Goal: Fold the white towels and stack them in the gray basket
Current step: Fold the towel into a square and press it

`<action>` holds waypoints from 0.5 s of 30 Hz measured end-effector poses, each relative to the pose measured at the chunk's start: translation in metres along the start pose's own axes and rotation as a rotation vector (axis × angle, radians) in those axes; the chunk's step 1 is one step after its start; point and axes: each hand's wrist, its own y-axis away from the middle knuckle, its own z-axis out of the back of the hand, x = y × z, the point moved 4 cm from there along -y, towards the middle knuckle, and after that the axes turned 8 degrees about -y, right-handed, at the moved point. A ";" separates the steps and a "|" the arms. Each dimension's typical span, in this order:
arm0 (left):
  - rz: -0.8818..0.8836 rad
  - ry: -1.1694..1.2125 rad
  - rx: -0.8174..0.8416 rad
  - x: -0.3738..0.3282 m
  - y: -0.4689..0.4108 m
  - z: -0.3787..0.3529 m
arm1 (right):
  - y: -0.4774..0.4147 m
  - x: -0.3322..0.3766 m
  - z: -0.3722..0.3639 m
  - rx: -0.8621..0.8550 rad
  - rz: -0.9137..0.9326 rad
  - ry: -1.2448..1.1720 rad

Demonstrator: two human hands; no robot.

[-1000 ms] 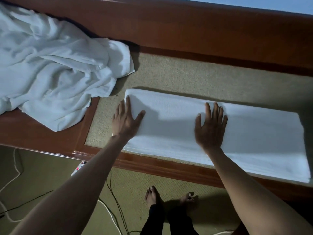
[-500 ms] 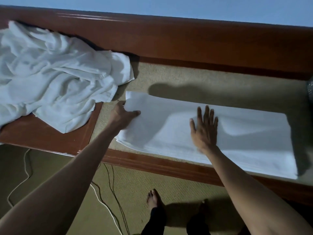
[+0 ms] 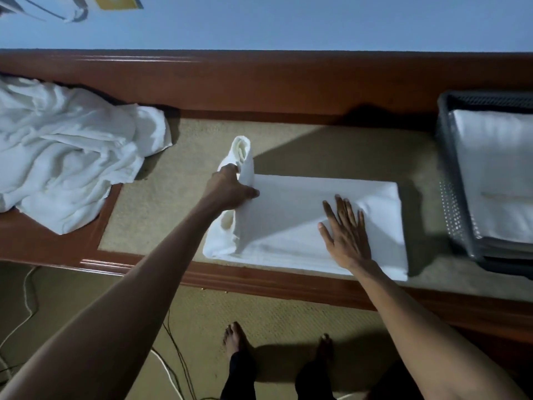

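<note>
A white towel (image 3: 288,223), folded into a long strip, lies on the beige-topped bench (image 3: 331,145). My left hand (image 3: 230,189) grips its left end, which is lifted and curled over toward the right. My right hand (image 3: 346,232) lies flat on the towel's middle, fingers straight, holding it down. A heap of unfolded white towels (image 3: 66,163) sits at the left end of the bench. The gray basket (image 3: 450,197) stands at the right with folded white towels (image 3: 499,174) stacked inside.
A raised brown wooden rail (image 3: 259,82) runs along the bench's far side, and a wooden edge (image 3: 259,281) along the near side. Cables (image 3: 170,368) trail over the carpet below, near my bare feet (image 3: 233,339).
My left hand took hold of the towel's left end and lifted it, folding it rightward. My right hand stayed pressed on the middle. The view shifted right, bringing the basket into sight.
</note>
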 end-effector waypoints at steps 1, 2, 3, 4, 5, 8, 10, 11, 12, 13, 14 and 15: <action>-0.011 0.003 0.004 -0.016 0.004 -0.011 | 0.006 -0.013 0.005 -0.008 -0.004 0.004; -0.023 0.010 0.006 -0.032 0.007 -0.024 | 0.012 -0.026 0.010 -0.015 -0.007 0.010; -0.036 0.018 0.004 -0.046 0.010 -0.037 | 0.017 -0.039 0.014 -0.025 -0.008 0.019; -0.048 0.028 0.005 -0.060 0.013 -0.050 | 0.022 -0.052 0.018 -0.033 -0.013 0.029; -0.065 0.036 0.009 -0.073 0.016 -0.064 | 0.027 -0.063 0.022 -0.040 -0.015 0.035; -0.116 0.030 0.025 -0.113 0.028 -0.106 | 0.035 -0.090 0.032 -0.050 -0.021 -0.013; -0.142 0.010 0.045 -0.139 0.038 -0.135 | 0.041 -0.104 0.037 -0.085 -0.001 -0.072; -0.159 0.009 0.050 -0.151 0.042 -0.150 | 0.044 -0.110 0.040 -0.136 0.031 -0.107; -0.178 0.013 0.054 -0.163 0.047 -0.164 | 0.046 -0.116 0.049 -0.211 0.041 -0.184; -0.200 0.013 0.059 -0.174 0.051 -0.178 | 0.048 -0.121 0.058 -0.272 0.013 -0.332; -0.222 0.009 0.067 -0.184 0.055 -0.191 | 0.049 -0.124 0.071 -0.300 -0.065 -0.522; -0.240 0.011 0.081 -0.192 0.059 -0.203 | 0.050 -0.128 0.080 -0.301 -0.168 -0.711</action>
